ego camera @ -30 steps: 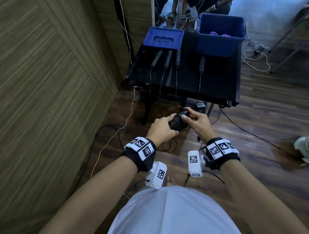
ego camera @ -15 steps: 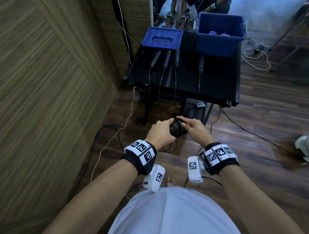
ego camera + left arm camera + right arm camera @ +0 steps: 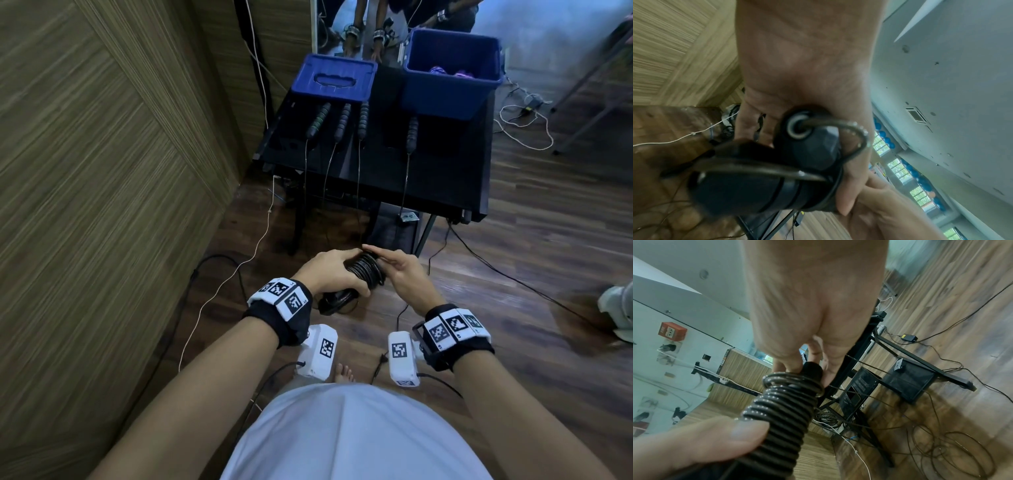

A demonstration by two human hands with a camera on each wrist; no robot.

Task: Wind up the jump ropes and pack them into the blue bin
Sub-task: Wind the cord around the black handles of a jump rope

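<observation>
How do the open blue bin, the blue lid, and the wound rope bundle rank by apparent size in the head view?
1. open blue bin
2. blue lid
3. wound rope bundle, smallest though nearest the camera

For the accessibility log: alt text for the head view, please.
Both hands hold a black jump rope wound round its handles: left hand gripping, right hand pinching the cord. Beyond, four more handles lie on a black table before an open blue bin.

Wrists: 2 black bands (image 3: 278, 313) bearing square black-and-white marker tags
Cameras: 2 white cabled boxes (image 3: 402, 358)
Torso: white shirt (image 3: 352, 435)
</observation>
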